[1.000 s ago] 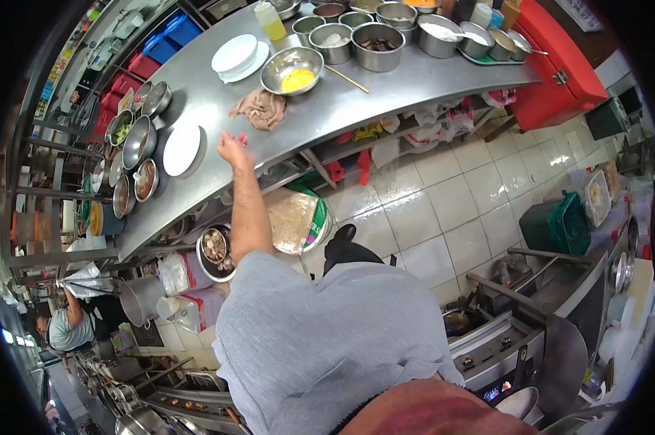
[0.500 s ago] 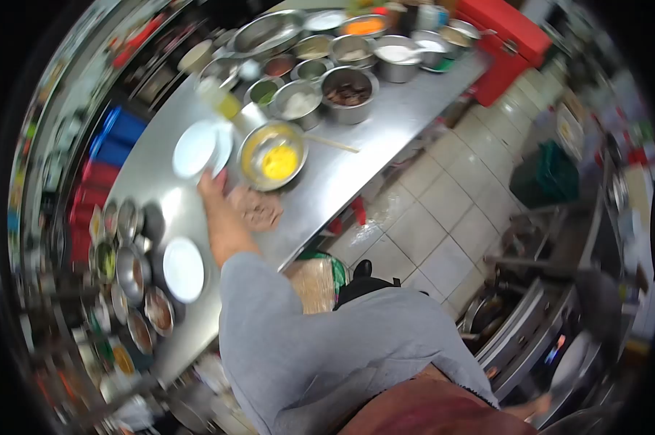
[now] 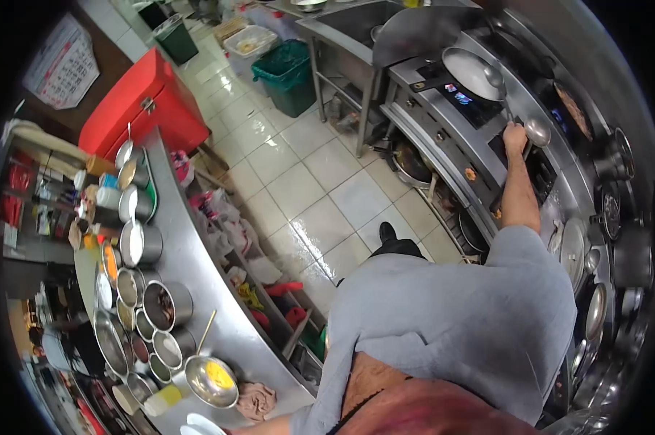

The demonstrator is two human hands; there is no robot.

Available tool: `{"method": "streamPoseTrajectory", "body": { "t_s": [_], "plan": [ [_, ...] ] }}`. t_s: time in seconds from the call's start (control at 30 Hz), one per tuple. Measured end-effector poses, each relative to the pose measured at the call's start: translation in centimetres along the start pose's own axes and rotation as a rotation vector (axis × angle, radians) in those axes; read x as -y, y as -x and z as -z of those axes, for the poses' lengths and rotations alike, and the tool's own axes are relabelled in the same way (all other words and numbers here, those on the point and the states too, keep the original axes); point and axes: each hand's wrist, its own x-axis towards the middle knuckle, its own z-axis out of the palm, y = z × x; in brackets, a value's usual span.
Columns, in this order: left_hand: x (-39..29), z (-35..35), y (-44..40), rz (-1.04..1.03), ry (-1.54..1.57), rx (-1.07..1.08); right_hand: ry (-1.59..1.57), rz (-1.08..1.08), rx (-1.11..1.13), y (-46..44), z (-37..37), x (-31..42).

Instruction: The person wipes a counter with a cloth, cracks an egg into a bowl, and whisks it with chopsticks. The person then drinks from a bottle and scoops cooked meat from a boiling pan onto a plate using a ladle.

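Observation:
My right hand (image 3: 515, 138) is closed around the handle of a ladle (image 3: 493, 78), whose bowl lies in a wok (image 3: 463, 64) on the stove. The wok has a pale, shiny inside. A second ladle (image 3: 537, 132) sits just beside that hand. My left forearm (image 3: 273, 426) reaches along the bottom edge toward white plates (image 3: 202, 423) on the steel table; the hand itself is nearly all cut off, so its fingers are hidden. Near it are a crumpled brown cloth (image 3: 256, 401) and a metal bowl (image 3: 195, 377) with yellow beaten egg (image 3: 219, 375).
Several metal pots, one with dark pieces (image 3: 158, 304), crowd the steel table (image 3: 218, 290) on my left. A red cooler (image 3: 139, 109) stands at its far end. Ahead are wet floor tiles (image 3: 298, 188), a green bin (image 3: 284, 76) and a sink (image 3: 356, 29). Pans line the wall at right.
My view has swung right from the table toward the stove. My right hand has come fully into view at the wok. My left hand has slipped to the bottom edge, near the plates.

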Motion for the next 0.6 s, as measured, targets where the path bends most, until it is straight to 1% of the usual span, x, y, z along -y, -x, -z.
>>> {"method": "streamPoseTrajectory", "body": {
  "t_s": [0.1,0.2,0.27,0.4,0.47,0.5,0.53,0.6],
  "plan": [
    [-7.1,2.7,6.3,-0.048,0.324,0.027,0.028,-0.042,0.017,-0.9,0.8,-0.9],
    [-13.6,6.2,12.3,-0.096,0.589,0.079,0.059,-0.023,0.028,-3.1,0.4,-1.4],
    [-17.6,8.6,16.0,-0.123,0.739,0.125,0.103,0.01,0.063,-5.1,0.4,-1.3],
    [-24.6,13.0,23.5,-0.157,0.968,0.23,0.106,-0.037,0.088,-10.3,-1.4,-1.8],
    [-27.7,14.8,27.1,-0.17,1.046,0.29,0.115,0.041,0.146,-13.3,-3.8,-3.3],
    [-29.2,15.5,28.8,-0.179,1.084,0.328,0.087,0.166,0.081,-14.7,-5.5,-4.7],
    [-30.7,16.0,30.6,-0.186,1.119,0.367,0.089,0.153,0.081,-14.9,-5.6,-4.5],
    [-33.3,16.9,34.0,-0.183,1.162,0.464,-0.463,-0.145,0.344,-14.3,-5.6,-3.4]
  ]
}}
